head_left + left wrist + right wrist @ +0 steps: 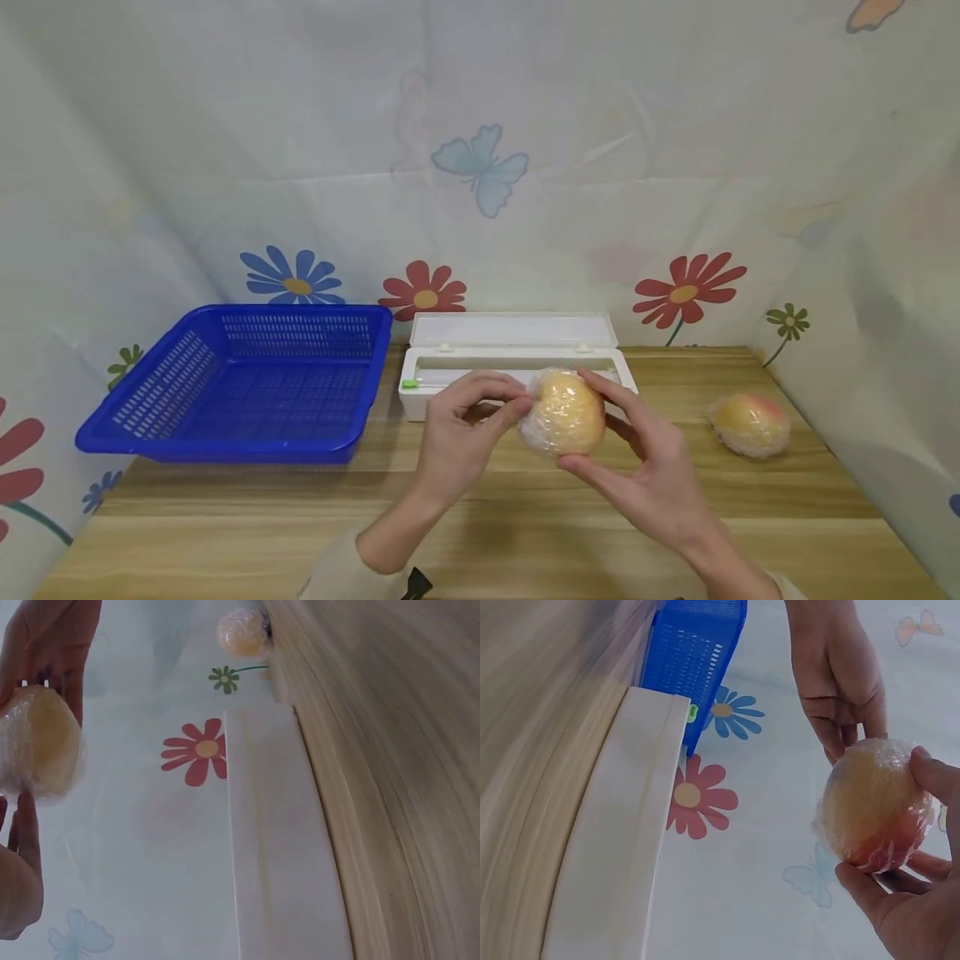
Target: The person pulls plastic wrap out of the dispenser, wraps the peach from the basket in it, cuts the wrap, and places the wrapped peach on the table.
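A yellow peach [564,412] with a red blush, covered in clear plastic wrap, is held up over the table in front of the white box. My right hand [660,475] grips it from the right, thumb below and fingers at the top and far side. At its left edge, the thumb and forefinger of my left hand [468,425] pinch the plastic wrap [534,435]. The right wrist view shows the red side of the peach [881,810] and creased film around it. In the left wrist view, the wrapped peach [45,742] sits between both hands.
Behind the hands stands a white cling film box [517,358], lid raised, with a green slider [410,384]. A blue plastic basket [360,417] is at the left. Another wrapped fruit [752,425] lies on the wooden table [262,525] at the right. A flowered curtain [562,250] encloses the table.
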A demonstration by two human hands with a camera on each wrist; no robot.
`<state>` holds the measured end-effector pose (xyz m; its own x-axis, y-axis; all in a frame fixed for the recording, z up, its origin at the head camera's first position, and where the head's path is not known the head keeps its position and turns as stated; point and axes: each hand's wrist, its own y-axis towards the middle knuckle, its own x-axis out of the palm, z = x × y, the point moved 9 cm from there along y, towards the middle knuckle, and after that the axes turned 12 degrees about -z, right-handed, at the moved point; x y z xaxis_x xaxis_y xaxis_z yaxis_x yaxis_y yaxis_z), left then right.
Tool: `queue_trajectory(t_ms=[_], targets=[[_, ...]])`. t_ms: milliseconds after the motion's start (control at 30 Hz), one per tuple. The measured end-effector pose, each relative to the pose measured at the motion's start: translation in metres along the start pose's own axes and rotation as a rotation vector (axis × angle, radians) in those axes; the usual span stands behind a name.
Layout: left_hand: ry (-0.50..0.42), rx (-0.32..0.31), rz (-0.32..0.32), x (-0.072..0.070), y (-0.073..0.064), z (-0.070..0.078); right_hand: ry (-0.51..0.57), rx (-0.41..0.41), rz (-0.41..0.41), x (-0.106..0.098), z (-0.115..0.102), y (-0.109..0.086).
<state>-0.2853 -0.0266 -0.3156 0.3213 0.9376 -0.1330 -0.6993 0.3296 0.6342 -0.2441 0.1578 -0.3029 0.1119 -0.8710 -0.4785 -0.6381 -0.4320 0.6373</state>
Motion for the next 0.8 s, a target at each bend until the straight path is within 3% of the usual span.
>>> queue_trajectory(t_ms=[167, 333, 567, 800], targets=[[0.023, -0.038, -0.113, 0.012, -0.005, -0.008, -0.149, 0.115, 0.045, -0.011, 0.009, -0.008], [0.137, -0.058, -0.206, 0.014, -0.012, -0.008, -0.342, 0.188, 0.055, -0.031, 0.020, -0.019], [0.290, -0.126, -0.264, -0.007, -0.023, -0.008, -0.573, 0.364, -0.101, -0.053, 0.052, -0.041], [0.393, -0.147, -0.292, -0.031, -0.039, -0.007, -0.645, 0.486, -0.194, -0.069, 0.087, -0.069]])
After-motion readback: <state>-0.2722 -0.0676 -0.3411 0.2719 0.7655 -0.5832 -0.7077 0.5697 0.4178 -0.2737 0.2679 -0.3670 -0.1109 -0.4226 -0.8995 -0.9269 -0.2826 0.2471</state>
